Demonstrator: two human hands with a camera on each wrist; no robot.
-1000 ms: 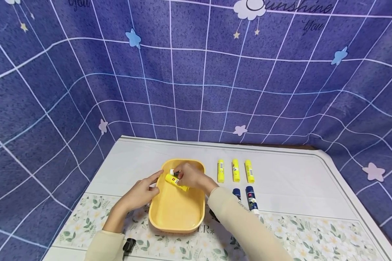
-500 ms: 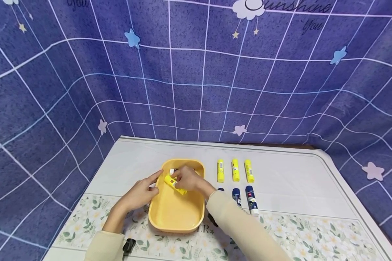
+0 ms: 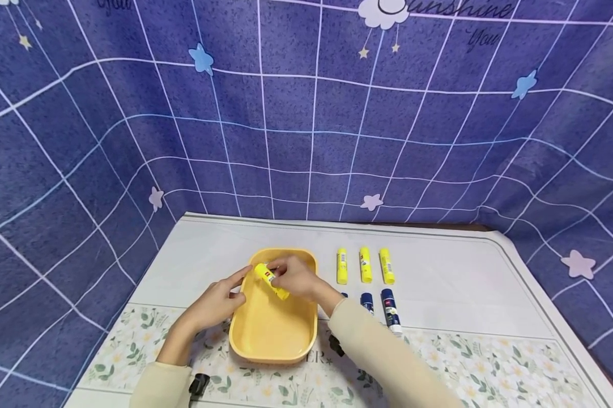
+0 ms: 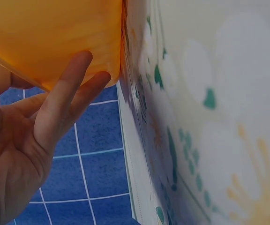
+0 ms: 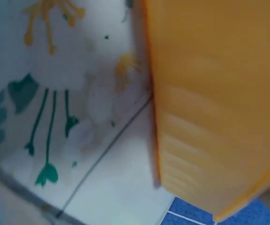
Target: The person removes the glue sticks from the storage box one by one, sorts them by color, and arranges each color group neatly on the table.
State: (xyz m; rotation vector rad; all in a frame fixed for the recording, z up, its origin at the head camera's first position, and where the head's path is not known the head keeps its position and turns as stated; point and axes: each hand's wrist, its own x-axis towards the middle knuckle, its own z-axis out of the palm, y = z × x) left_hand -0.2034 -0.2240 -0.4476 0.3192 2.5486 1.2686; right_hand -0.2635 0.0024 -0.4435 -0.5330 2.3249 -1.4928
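Observation:
The yellow plastic tray point(image 3: 273, 343) lies on the table. My left hand point(image 3: 215, 303) holds its left rim; in the left wrist view, fingers point(image 4: 64, 98) of that hand lie against the outer wall. Inside the tray's far half, my right hand point(image 3: 298, 277) pinches a yellow glue stick point(image 3: 264, 273), which lies slantwise. A dark stick with a white end behind it is now mostly hidden by the hand and the yellow stick. In the right wrist view the tray's outer wall point(image 5: 210, 117) blocks most of the right hand.
Three yellow glue sticks point(image 3: 365, 265) stand in a row right of the tray. Nearer me are dark blue glue sticks point(image 3: 391, 310), partly covered by the right sleeve point(image 3: 383, 345). A blue gridded curtain point(image 3: 306, 113) hangs behind the table point(image 3: 449, 272).
The right hand has shifted the yellow glue stick slightly toward the tray's far left corner, covering the dark stick's white end. The left hand stays on the rim.

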